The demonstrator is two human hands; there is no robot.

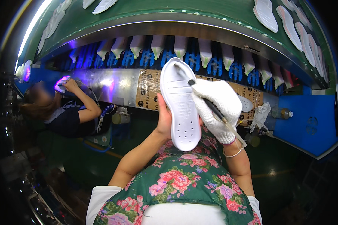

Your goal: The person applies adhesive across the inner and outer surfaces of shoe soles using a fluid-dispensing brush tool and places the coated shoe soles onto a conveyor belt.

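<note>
A white shoe sole (184, 108) stands nearly upright in front of me, its ridged upper part and small holes facing me. My left hand (164, 117), bare, is closed around its lower left edge, and the fingers behind it are hidden. Over the sole's right side is my right hand (217, 107) in a white knitted glove, closed on a dark-handled brush (215, 111). A pale tube runs from the handle's lower end past my wrist. The brush's blurred tip is at the sole's upper end, touching or just above it.
Pale shoe uppers (158, 45) hang in a row among blue clamps (192, 60). Above runs a green belt (154, 15) carrying soles (266, 15). Brown cardboard (148, 88) covers the metal ledge, with another sole (246, 104), a white cloth (260, 115) and a jar (282, 113) to the right. A co-worker (69, 108) sits at left.
</note>
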